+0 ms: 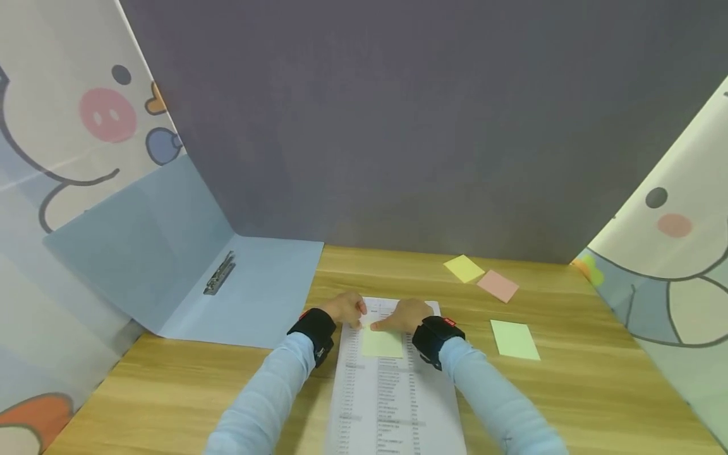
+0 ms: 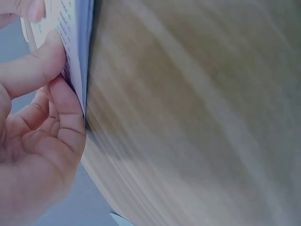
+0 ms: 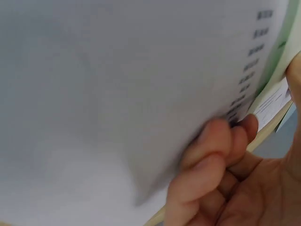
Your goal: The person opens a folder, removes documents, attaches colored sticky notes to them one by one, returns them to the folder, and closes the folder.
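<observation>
The printed sheet [image 1: 392, 385] lies at the table's [image 1: 569, 392] near edge, long axis running toward the far edge. Left hand [image 1: 344, 308] pinches its top-left edge; right hand [image 1: 405, 316] presses a green sticky note [image 1: 382, 344] onto it, fingers curled.

The print on the sheet [image 1: 392, 392] at lower centre is too small to read, and the bottom edge cuts it off. Both wrist views are blurred, with the tabletop [image 2: 197, 122] streaked and the hands cropped.
</observation>
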Demonstrator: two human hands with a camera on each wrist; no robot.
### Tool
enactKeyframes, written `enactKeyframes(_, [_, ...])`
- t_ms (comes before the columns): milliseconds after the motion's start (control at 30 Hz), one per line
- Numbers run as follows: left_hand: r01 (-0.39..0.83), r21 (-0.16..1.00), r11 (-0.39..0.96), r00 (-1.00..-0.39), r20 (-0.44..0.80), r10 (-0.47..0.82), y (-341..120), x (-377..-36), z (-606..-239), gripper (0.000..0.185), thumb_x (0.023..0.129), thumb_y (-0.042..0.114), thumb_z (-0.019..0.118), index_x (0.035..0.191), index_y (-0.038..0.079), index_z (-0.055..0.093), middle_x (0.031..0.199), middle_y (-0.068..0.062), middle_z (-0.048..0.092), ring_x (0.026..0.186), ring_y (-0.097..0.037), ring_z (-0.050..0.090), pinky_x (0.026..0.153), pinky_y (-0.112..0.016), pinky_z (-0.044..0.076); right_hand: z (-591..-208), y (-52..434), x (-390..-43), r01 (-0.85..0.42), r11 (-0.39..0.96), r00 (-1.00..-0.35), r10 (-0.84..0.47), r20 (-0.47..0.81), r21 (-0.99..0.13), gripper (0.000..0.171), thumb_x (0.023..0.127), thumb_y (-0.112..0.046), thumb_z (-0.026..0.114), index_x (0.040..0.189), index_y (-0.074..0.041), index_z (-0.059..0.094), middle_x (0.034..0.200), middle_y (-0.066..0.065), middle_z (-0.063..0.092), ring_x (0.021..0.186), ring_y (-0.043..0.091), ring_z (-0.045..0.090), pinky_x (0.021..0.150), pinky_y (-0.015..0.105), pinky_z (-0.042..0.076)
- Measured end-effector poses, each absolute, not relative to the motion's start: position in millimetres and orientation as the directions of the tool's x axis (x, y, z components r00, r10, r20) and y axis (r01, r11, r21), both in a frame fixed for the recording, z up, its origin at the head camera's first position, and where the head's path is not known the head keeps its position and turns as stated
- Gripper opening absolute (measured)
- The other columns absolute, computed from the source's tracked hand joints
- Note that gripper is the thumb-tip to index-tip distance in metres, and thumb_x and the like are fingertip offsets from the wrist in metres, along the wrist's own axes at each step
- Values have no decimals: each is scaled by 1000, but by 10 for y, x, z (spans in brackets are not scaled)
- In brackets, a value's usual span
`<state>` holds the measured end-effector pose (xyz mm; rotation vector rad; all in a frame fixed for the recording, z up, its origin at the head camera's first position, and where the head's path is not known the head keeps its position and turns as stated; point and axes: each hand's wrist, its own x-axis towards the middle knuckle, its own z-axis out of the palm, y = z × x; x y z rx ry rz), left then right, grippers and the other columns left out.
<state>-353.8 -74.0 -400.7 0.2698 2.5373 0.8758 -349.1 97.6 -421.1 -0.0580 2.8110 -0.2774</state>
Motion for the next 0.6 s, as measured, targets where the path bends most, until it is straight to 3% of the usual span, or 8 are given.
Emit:
enactKeyframes(333, [27, 646, 763, -885, -341, 319, -743, -3561, -4007, 24, 70, -9, 70, 86, 4, 58, 82, -4, 50, 76, -19, 48, 66, -27, 41, -4198, 1205, -3523, -16, 915, -940, -151, -304, -404, 56, 60, -53, 79, 83, -5, 60, 62, 3, 55, 49, 15, 50, 40, 21, 31])
enactKeyframes(467, [24, 657, 754, -881, -342, 326, -757, -3551, -3995, 24, 70, -9, 70, 87, 3, 57, 81, -4, 48, 76, -18, 47, 67, -26, 40, -4152, 1258, -3519, -59, 909, -931, -199, -306, -413, 48, 63, -43, 81, 84, -4, 61, 61, 3, 55, 47, 14, 49, 40, 21, 33])
enactKeyframes(600, [25, 665, 746, -880, -340, 332, -759, -3551, -3989, 25, 70, -10, 69, 88, 2, 57, 82, -4, 48, 76, -18, 47, 67, -26, 40, -4120, 1278, -3513, -77, 908, -922, -223, -318, -412, 43, 65, -43, 80, 78, -6, 62, 56, 1, 52, 45, 13, 45, 40, 21, 30])
